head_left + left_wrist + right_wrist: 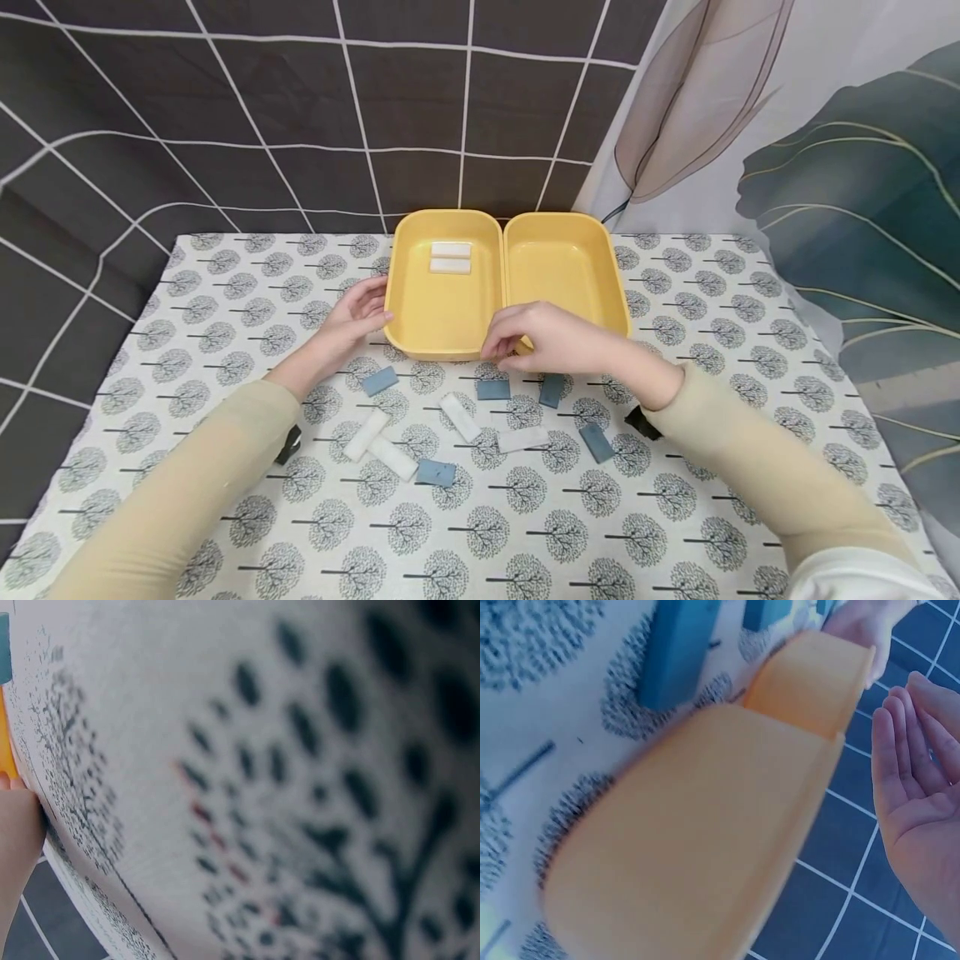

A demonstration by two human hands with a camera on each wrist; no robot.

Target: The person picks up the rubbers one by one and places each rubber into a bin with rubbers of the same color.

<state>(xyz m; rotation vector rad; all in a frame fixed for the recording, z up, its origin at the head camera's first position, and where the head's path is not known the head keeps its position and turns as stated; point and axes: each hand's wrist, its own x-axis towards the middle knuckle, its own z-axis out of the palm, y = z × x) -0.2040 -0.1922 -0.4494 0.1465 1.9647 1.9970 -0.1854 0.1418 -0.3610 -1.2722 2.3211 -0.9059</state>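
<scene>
My left hand (358,312) rests against the left side of the left yellow tray (450,343), its thumb at the rim. Inside that tray two white blocks (450,266) lie side by side near the back. Over the front edge, where the trays meet, my right hand (551,336) hovers with thumb and fingertips close together. The right wrist view shows its fingers (900,750) loosely bent, with nothing seen between them. The right yellow tray (573,267) has no blocks visible in it. A blue block (492,389) lies just below the right fingertips.
Several loose blocks are scattered in front of the trays, among them white blocks (367,435) and blue blocks (437,472). They lie on a tree-print cloth (480,542). A dark gridded backdrop (300,100) stands right behind the trays, with a leaf-print curtain (825,167) at right.
</scene>
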